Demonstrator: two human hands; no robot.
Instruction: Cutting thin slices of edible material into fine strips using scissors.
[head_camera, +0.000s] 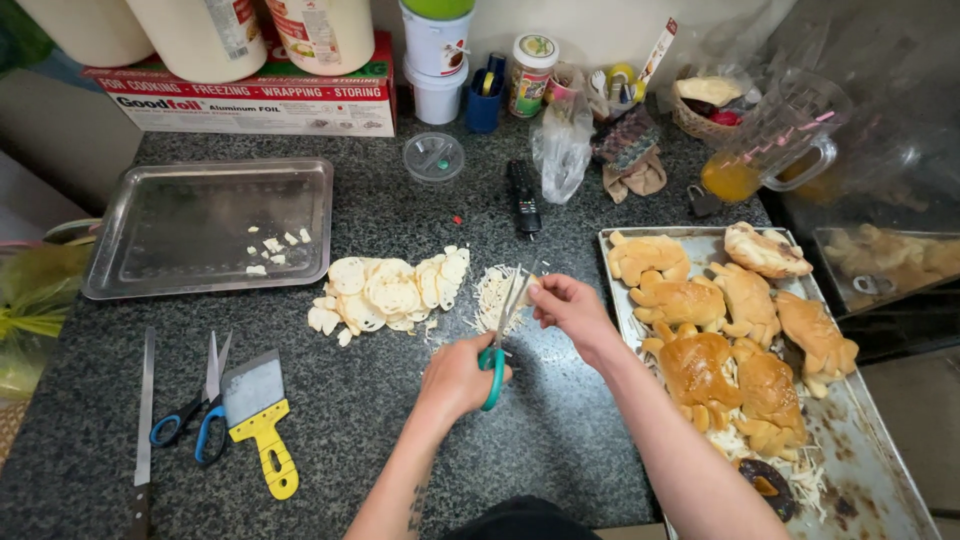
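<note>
The left hand (455, 378) grips green scissors (497, 345), blades pointing far. The right hand (570, 305) pinches a thin bread slice (524, 287) at the blades, above the shreds (493, 295) on the desk (400, 420).

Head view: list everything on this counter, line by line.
Green-handled scissors: one, in left hand.
White slice: one, pinched by right hand.
White shreds: pile, under blades.
Sliced rounds: pale heap, centre.
Empty tray: one, silver, left, few crumbs.
Shaped bread loaves: several, golden, right tray.
Blue scissors: one, lower left.
Yellow scraper: one, beside them.
Knife: one, far left.
Pitcher: one, clear, upper right.
Left hand: closed grip.
Right hand: pinching.
</note>
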